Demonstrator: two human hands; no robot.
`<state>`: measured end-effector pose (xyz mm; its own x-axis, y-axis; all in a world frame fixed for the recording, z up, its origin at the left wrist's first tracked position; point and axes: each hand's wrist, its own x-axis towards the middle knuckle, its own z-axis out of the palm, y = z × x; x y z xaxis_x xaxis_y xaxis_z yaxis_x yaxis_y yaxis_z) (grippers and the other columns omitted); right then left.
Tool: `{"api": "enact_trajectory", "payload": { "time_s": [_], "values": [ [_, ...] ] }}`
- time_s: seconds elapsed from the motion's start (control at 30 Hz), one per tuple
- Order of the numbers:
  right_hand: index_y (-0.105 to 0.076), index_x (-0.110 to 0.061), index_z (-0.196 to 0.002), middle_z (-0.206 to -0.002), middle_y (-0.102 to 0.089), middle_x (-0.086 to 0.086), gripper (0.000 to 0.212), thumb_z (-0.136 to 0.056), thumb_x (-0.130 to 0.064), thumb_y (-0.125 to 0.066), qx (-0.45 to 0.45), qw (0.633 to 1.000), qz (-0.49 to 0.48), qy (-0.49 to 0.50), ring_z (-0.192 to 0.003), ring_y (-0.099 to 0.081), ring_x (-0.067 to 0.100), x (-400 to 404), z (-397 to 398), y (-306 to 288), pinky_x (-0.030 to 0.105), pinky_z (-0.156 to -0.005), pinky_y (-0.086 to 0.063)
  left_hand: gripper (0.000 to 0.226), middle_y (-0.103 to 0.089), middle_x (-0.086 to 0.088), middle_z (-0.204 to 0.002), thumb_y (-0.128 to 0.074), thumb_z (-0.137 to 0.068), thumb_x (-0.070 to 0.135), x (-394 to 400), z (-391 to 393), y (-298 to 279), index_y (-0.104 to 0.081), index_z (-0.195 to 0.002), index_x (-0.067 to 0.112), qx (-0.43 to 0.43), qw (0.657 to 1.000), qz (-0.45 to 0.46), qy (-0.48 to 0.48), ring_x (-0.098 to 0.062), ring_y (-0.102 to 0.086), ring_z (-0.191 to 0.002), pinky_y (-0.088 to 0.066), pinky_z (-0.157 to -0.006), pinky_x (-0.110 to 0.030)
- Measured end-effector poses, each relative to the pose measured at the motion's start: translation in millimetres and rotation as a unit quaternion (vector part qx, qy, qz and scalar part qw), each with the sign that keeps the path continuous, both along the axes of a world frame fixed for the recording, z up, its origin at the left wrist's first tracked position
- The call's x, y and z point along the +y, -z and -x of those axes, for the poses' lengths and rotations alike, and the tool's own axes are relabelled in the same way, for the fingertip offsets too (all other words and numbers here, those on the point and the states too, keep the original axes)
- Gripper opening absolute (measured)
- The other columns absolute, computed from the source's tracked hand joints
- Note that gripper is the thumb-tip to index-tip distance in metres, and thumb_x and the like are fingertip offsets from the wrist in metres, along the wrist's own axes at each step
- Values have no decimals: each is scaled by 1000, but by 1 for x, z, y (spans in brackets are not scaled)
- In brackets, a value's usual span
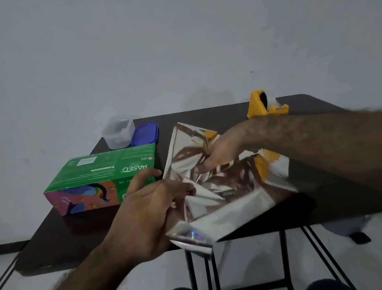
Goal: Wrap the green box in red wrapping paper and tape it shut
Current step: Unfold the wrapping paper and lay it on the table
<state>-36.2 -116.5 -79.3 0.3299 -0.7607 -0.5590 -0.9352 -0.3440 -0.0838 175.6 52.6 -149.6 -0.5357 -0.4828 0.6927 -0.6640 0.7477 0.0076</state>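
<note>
Green box (pixel 100 176) (unwrapped) rests on dark table (pixel 55 244) near grey wall (pixel 130 46).

Green box (pixel 109 172) flat, unwrapped; crumpled silvery wrapping paper (pixel 214 184) beside it.

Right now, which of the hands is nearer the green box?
Left. The left hand sits at the green box's near right corner; the right hand grips the shiny paper farther right.

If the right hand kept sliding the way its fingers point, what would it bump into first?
Probably the green box. The right hand grips the silvery wrapping sheet with its fingers aimed leftward, and the box stands just past the sheet's left edge, though depth is hard to judge.
</note>
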Motion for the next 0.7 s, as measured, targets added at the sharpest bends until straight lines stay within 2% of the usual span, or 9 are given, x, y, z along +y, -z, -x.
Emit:
{"api": "enact_trajectory", "payload": {
  "time_s": [0.07,0.2,0.27,0.33,0.43,0.53,0.6,0.63,0.7],
  "values": [
    [-31,-24,-165,-171,-30,1,99,-89,-87,-43,-7,1000,-20,4,-155,-32,29,-2,-1,-2,50,-124,-32,36,-75,-1,-114,-62,-90,18,0,0,0,-52,-124,17,8,1000,-1,-1,-19,-74,-97,-39,-110,-52],
    [-27,-23,-165,-164,-40,5,93,-93,-77,-52,-8,1000,15,-16,-151,-37,30,-16,2,-7,42,-123,-31,24,-74,2,-115,-43,-105,30,2,5,-7,-60,-117,18,9,999,-38,-8,-16,-71,-104,-42,-106,-48],
    [-28,-26,-164,-159,-48,4,97,-88,-76,-62,-26,999,36,-19,-146,-44,28,-31,2,-9,40,-122,-34,22,-73,5,-114,-56,-99,29,0,6,-10,-67,-113,15,-36,997,-64,-39,-17,-69,-106,-44,-105,-44],
    [-32,-32,-162,-149,-58,0,96,-85,-76,-67,-35,997,67,-17,-137,-53,25,-47,5,-5,38,-115,-40,30,-73,8,-117,-65,-86,32,-2,9,-13,-67,-114,21,-112,986,-89,-83,-16,-67,-115,-39,-114,-41],
    [-50,-30,-149,-138,-65,-1,68,-91,-60,-70,-61,983,170,-28,-128,-60,23,-61,6,5,31,-101,-45,49,-75,12,-121,-68,-72,41,-3,14,-17,-69,-120,30,-230,956,-118,-141,-12,-66,-124,-25,-121,-44],
    [-54,-24,-150,-145,-61,6,51,-101,-36,-61,-89,968,236,-16,-129,-59,28,-60,6,7,35,-103,-49,62,-78,14,-116,-81,-56,31,-8,12,-17,-75,-117,33,-307,923,-140,-184,-11,-71,-118,-25,-125,-54],
    [-59,-22,-145,-143,-62,8,42,-104,-30,-53,-85,969,232,-14,-127,-60,28,-50,8,4,38,-104,-51,52,-78,14,-116,-80,-65,28,-9,18,-25,-75,-116,34,-335,911,-131,-203,-11,-70,-120,-19,-123,-59],
    [-60,-21,-144,-141,-63,7,43,-106,-36,-51,-79,975,209,-21,-125,-61,29,-41,11,3,39,-105,-51,45,-75,14,-126,-72,-79,27,-8,26,-31,-72,-123,34,-344,907,-135,-203,-11,-63,-132,-7,-123,-57],
    [-46,-24,-156,-150,-56,7,64,-104,-63,-46,-49,988,143,-35,-135,-55,30,-22,14,1,41,-114,-44,41,-58,14,-151,-55,-101,29,-12,34,-40,-57,-141,36,-369,886,-188,-207,-11,-35,-154,18,-120,-51]
  ]
}}
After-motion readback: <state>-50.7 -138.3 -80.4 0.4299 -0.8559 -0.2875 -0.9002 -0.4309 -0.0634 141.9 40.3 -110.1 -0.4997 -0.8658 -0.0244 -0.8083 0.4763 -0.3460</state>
